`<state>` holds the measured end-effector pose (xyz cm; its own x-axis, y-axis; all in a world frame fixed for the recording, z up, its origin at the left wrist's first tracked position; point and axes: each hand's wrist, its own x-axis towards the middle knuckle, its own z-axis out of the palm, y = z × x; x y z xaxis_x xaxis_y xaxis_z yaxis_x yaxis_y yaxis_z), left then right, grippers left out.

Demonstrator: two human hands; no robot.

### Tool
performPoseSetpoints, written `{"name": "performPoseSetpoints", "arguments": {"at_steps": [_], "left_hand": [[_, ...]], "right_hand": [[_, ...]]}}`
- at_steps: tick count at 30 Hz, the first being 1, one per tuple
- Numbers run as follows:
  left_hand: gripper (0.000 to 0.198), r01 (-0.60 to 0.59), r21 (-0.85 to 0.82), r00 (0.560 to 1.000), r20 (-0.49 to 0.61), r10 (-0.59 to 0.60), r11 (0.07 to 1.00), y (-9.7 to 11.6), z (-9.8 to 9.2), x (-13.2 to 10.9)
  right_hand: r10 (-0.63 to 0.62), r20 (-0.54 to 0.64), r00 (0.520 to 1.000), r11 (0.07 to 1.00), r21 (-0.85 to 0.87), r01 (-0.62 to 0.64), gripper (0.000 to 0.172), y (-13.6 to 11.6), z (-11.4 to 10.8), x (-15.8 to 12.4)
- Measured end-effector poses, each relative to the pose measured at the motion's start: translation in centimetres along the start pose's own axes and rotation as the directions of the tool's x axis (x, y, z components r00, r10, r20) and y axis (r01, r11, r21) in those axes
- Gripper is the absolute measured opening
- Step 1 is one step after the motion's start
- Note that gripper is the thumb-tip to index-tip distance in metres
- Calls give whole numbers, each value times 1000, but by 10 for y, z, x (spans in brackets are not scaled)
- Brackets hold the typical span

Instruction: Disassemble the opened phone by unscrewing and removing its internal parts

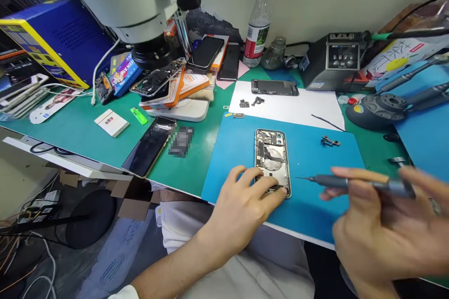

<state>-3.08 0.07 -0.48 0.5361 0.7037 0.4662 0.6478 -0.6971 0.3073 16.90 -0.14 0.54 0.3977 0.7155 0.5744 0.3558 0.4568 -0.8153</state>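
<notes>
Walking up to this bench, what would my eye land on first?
The opened phone, its insides bare, lying on the blue mat at the centre, with the left hand resting on its near end. Just right of it the right hand holds a thin screwdriver, and a big white microscope looms at upper left.

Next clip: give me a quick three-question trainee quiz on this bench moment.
1. True or false: the left hand rests on the lower end of the opened phone.
2. What does the right hand hold? A) tweezers B) screwdriver C) brush
3. What colour is the mat under the phone?
Key: 1 true; 2 B; 3 blue.
</notes>
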Motion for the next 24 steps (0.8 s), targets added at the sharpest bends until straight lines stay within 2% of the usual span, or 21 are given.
{"name": "performPoseSetpoints", "arguments": {"at_steps": [1, 2, 3, 5, 6, 8, 12, 14, 15, 17, 19, 21, 23, 24], "left_hand": [[30, -6, 10, 1000, -4, 6, 1000, 0, 0, 1], [29, -9, 19, 1000, -11, 9, 1000, 0, 1, 2], [28, -8, 28, 1000, -21, 8, 1000, 0, 2, 2], [26, -1, 43, 999, -48, 3, 999, 2, 4, 2], [25, 0, 48, 998, -59, 3, 999, 3, 6, 2], [25, -2, 50, 997, -72, 6, 999, 5, 8, 0], [20, -20, 35, 997, -77, 23, 999, 5, 9, -6], [20, -8, -35, 997, -83, 5, 999, 3, 5, -9], [19, 40, -131, 994, -95, -53, 991, 1, 1, -11], [17, 201, -393, 960, -103, -260, 897, -4, -9, -12], [21, 342, -601, 880, -65, -471, 722, -11, -18, -11], [24, 402, -672, 834, -13, -552, 622, -17, -23, -5], [27, 424, -727, 823, 60, -565, 540, -20, -22, 4], [32, 431, -771, 816, 113, -567, 468, -20, -20, 9]], "right_hand": [[37, -4, 999, 999, -8, -37, 57, -6, 7, 5], [107, 54, 993, 994, -35, -105, 55, -11, 14, 10], [196, 144, 970, 980, -66, -188, 46, -15, 21, 14], [346, 318, 883, 937, -64, -344, 32, -18, 35, 19], [379, 377, 845, 919, -46, -392, 27, -17, 41, 20], [393, 445, 805, 899, -3, -437, 23, -15, 51, 18], [391, 491, 778, 882, 41, -470, 25, -12, 63, 12], [406, 491, 771, 864, 68, -499, 27, -12, 65, 13], [416, 477, 774, 853, 88, -514, 27, -11, 64, 14], [439, 410, 800, 831, 154, -535, 29, -9, 59, 19], [466, 316, 826, 804, 237, -545, 34, -6, 50, 24], [506, 254, 824, 768, 302, -565, 40, -4, 39, 28], [555, 250, 794, 721, 331, -608, 47, -6, 31, 27], [577, 258, 775, 698, 337, -632, 51, -7, 27, 26]]}}
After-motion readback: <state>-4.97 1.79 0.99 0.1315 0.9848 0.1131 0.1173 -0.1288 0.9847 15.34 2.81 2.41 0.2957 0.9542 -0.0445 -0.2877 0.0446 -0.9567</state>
